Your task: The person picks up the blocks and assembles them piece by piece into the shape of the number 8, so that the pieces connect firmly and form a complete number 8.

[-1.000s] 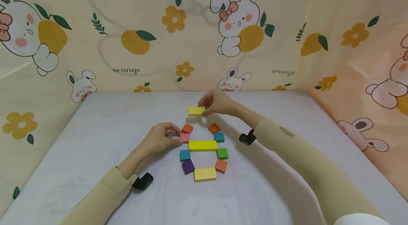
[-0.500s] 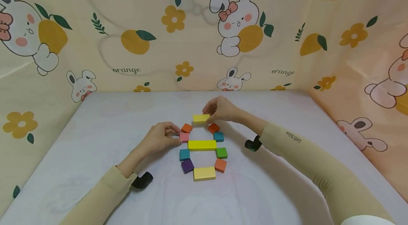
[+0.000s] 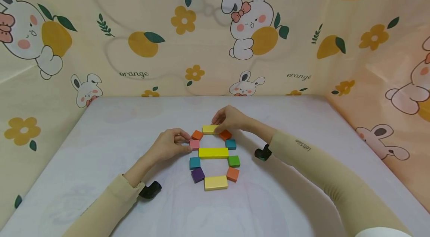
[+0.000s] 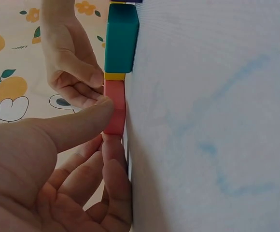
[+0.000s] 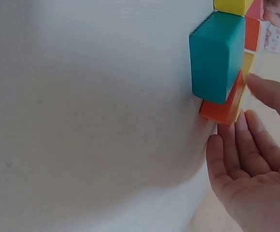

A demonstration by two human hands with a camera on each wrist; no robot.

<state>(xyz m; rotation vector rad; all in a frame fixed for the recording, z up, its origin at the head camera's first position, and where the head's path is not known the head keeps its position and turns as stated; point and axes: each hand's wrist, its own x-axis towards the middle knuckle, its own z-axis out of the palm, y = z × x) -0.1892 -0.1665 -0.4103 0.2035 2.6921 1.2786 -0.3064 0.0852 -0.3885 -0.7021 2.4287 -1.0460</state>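
My right hand (image 3: 232,118) pinches a pale yellow block (image 3: 209,129) between thumb and fingers at the far end of a block outline. That block lies between two tilted orange blocks, left (image 3: 197,134) and right (image 3: 225,134); fingers partly hide its right end. On the left side, my left hand (image 3: 168,145) holds a pink block (image 3: 194,145), its thumb on one face in the left wrist view. A long bright yellow block (image 3: 213,153) crosses the middle. A teal block (image 5: 211,58) stands close to the right hand in the right wrist view.
The outline's nearer half has a blue block (image 3: 195,163), a purple block (image 3: 198,175), a green block (image 3: 234,161), an orange-red block (image 3: 233,174) and a pale yellow block (image 3: 216,183). A white cloth (image 3: 285,199) covers the table; a printed curtain (image 3: 208,43) stands behind.
My right hand has brought the pale yellow block nearer and down, from beyond the outline into the gap between the two far orange blocks. The left hand has stayed at the pink block.
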